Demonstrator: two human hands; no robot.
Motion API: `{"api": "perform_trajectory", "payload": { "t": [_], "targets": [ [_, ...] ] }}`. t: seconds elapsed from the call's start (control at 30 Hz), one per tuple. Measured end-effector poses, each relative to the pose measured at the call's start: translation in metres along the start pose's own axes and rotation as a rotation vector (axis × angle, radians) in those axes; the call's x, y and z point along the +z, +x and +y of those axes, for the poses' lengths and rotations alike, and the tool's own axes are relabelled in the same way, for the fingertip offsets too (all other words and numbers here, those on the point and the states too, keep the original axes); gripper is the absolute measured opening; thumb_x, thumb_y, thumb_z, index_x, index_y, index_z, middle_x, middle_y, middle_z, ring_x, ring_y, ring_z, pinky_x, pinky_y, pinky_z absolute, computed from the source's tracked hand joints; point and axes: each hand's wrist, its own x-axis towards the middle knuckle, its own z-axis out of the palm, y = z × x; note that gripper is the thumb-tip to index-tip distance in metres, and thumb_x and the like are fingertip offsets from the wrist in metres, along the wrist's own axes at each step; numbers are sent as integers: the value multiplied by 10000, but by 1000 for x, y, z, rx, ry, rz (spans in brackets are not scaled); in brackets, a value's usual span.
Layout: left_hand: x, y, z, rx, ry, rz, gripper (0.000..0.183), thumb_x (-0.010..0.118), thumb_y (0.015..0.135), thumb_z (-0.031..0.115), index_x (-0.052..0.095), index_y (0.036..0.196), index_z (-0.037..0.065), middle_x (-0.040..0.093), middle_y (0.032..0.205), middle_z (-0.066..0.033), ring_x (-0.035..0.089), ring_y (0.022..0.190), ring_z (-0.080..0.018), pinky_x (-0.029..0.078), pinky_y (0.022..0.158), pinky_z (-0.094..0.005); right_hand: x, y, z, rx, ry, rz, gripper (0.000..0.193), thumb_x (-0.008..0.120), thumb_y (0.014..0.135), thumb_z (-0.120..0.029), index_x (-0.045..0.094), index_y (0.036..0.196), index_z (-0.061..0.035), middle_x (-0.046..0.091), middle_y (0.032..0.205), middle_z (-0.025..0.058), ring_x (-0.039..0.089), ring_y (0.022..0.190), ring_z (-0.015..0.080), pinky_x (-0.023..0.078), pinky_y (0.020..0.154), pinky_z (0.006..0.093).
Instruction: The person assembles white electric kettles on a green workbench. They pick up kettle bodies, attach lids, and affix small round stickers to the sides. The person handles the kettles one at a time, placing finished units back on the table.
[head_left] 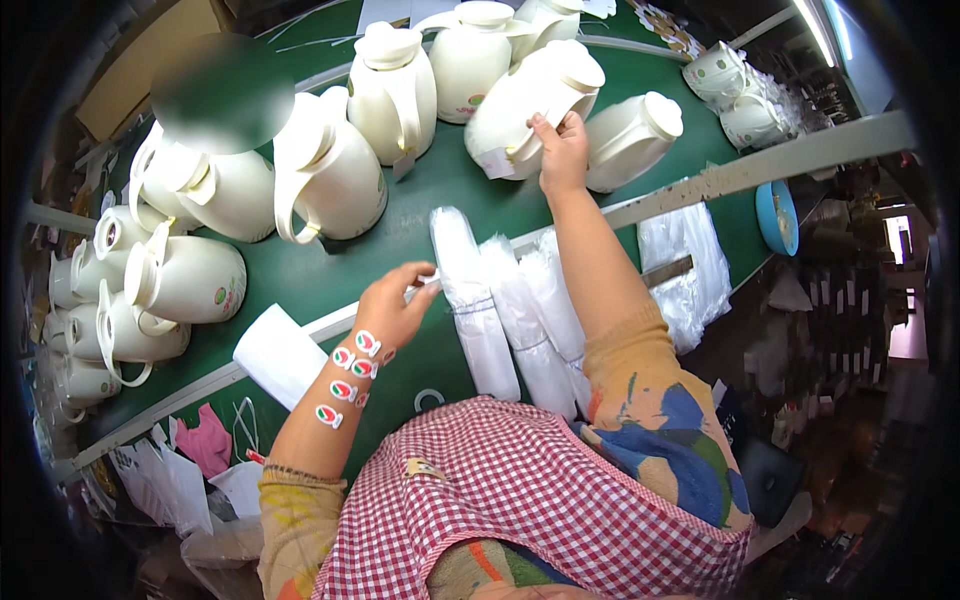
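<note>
My right hand [563, 150] is closed on the handle of a cream-white vacuum jug [525, 92], which leans over to the right. A small paper tag [496, 163] hangs by its handle. My left hand [392, 305] pinches a thin whitish edge, apparently of a plastic bag, beside a folded bundle of clear bags [465, 290]. Several round red, green and white stickers [343, 389] are stuck on my left wrist and forearm. Another jug [633, 140] lies tilted just right of my right hand.
More cream jugs [340, 180] stand or lean along the green table [400, 225], back and left. Further bag bundles [530, 305] lie before me, with loose plastic [685, 270] to their right. A white paper roll [280, 352], a blue bowl [777, 218] and a metal rail [770, 165] flank the work area.
</note>
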Motion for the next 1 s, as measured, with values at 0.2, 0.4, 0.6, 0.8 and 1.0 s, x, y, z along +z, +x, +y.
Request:
{"api": "perform_trajectory", "payload": {
  "t": [0.2, 0.4, 0.6, 0.8, 1.0],
  "targets": [
    [-18, 2, -41, -17, -155, 219, 173, 647, 858, 89, 659, 1023, 40, 687, 935, -116, 671, 833, -198, 515, 732, -302, -42, 59, 43, -3, -453, 91, 179, 682, 841, -73, 591, 974, 4, 653, 960, 85, 607, 848, 149, 491, 772, 308],
    [-113, 22, -53, 168, 107, 943, 359, 634, 878, 90, 502, 1206, 26, 584, 1039, -61, 550, 932, -152, 436, 879, -286, -8, 28, 3, -292, -570, 176, 183, 672, 846, -115, 615, 976, 1, 649, 936, 75, 610, 841, 153, 496, 755, 313],
    [-110, 52, -80, -244, -385, 454, 337, 653, 861, 183, 561, 1126, -4, 585, 1083, -89, 563, 931, -138, 468, 828, -283, 84, 147, -17, 53, -35, 207, 687, 629, 839, -66, 284, 1424, 39, 421, 1377, 212, 476, 1232, 336, 416, 1006, 423],
    [-99, 42, -86, -101, -625, 649, 329, 616, 855, 104, 531, 1155, -3, 565, 1052, -57, 557, 932, -131, 464, 844, -280, 87, 261, 27, 397, -190, 539, 666, 698, 797, -132, 404, 1368, 46, 486, 1354, 206, 528, 1187, 352, 453, 991, 407],
    [-110, -10, -87, -87, -652, 752, 351, 590, 843, 86, 513, 1170, -16, 567, 1044, -47, 548, 935, -114, 447, 844, -254, 56, 283, 53, 480, -317, 390, 528, 685, 799, -40, 498, 1284, 47, 558, 1254, 196, 562, 1108, 331, 460, 943, 405]
  ]
}}
